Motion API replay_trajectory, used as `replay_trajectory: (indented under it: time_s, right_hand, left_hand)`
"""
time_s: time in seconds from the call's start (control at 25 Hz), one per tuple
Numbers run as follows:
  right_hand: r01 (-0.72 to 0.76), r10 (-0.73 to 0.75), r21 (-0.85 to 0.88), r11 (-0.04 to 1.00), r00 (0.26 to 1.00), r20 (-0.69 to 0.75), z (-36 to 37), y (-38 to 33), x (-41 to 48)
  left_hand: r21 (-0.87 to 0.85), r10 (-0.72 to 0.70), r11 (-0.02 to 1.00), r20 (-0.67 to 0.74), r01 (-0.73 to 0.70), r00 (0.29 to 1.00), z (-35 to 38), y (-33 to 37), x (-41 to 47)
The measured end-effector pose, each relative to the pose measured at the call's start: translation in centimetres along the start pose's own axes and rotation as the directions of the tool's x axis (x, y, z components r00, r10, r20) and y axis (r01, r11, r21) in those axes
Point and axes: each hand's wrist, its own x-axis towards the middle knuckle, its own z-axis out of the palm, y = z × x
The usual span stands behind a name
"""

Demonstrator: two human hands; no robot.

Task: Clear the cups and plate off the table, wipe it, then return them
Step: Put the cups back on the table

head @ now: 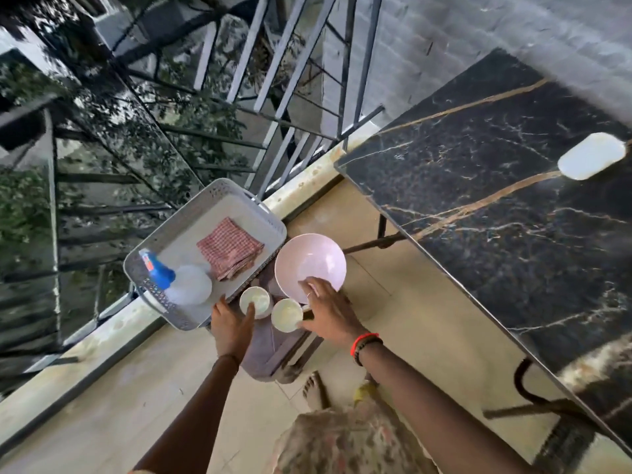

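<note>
Hands (232, 325) (330, 314) on cups (254, 302) (286, 314) beside tray (178, 217) (cloth (229, 248))

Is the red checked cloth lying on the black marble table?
No, the folded red checked cloth lies in the white tray beside the spray bottle, apart from the black marble table.

cloth (229, 248), bottle (178, 278) in tray (219, 220) | plate (309, 265) right of tray | left cup (254, 301), right cup (287, 314) before plate
</note>
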Motion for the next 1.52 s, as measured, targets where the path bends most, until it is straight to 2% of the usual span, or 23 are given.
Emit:
replay_trajectory:
  time_s: [0.08,0.16,0.28,0.4,0.52,0.64,0.76,0.92,1.08,1.32,1.44,1.52]
  right_hand:
    - [0.12,-0.11,-0.099,0.988,0.989,0.095,2.7,-0.2,1.3]
    - [0.191,-0.163,-0.175,0.966,0.973,0.161,4.9,-0.3,2.3]
    - [0.253,-0.19,-0.261,0.931,0.951,0.246,7.1,-0.2,3.5]
    - [0.321,-0.231,-0.34,0.884,0.932,0.28,7.6,-0.2,4.2]
    - [0.355,-0.268,-0.344,0.869,0.923,0.276,7.5,-0.5,4.5]
    - [0.38,-0.295,-0.353,0.855,0.916,0.271,7.2,-0.9,4.7]
    - [0.381,-0.302,-0.365,0.85,0.918,0.256,7.0,-1.1,5.1]
    - [0.358,-0.29,-0.354,0.864,0.929,0.23,6.8,-1.4,4.8]
    - [0.311,-0.272,-0.289,0.905,0.947,0.169,6.4,-1.6,3.8]
    - [0.148,-0.14,-0.145,0.978,0.988,0.061,4.9,-1.9,1.6]
    - [0.015,-0.015,-0.032,0.999,1.0,-0.004,3.4,-2.0,-0.2]
    - [-0.098,0.102,0.061,0.993,0.993,-0.066,1.8,-2.0,-1.6]
  left_hand:
    - [0.039,0.009,0.999,0.024,-0.01,1.0,0.5,-1.0,1.1]
    - [0.049,0.067,0.997,-0.031,-0.065,0.997,1.2,-1.4,1.7]
    - [0.136,0.282,0.953,-0.083,-0.27,0.956,2.4,-2.1,1.1]
    - [0.183,0.449,0.872,0.072,-0.455,0.89,3.1,-2.7,0.8]
    - [0.26,0.471,0.824,0.179,-0.503,0.864,2.9,-2.9,1.5]
    - [0.316,0.429,0.806,0.272,-0.501,0.861,2.8,-2.7,1.8]
    - [0.362,0.424,0.783,0.286,-0.506,0.86,2.4,-2.5,2.6]
    - [0.514,0.421,0.67,0.33,-0.535,0.845,1.7,-2.1,3.6]
    - [0.622,0.466,0.578,0.28,-0.528,0.839,1.3,-1.6,3.5]
    - [0.612,0.374,0.64,0.279,-0.464,0.884,0.6,-1.2,2.5]
    - [0.502,0.35,0.745,0.266,-0.439,0.898,-0.3,-0.2,1.4]
    - [0.361,0.416,0.804,0.228,-0.473,0.88,-1.3,0.9,0.8]
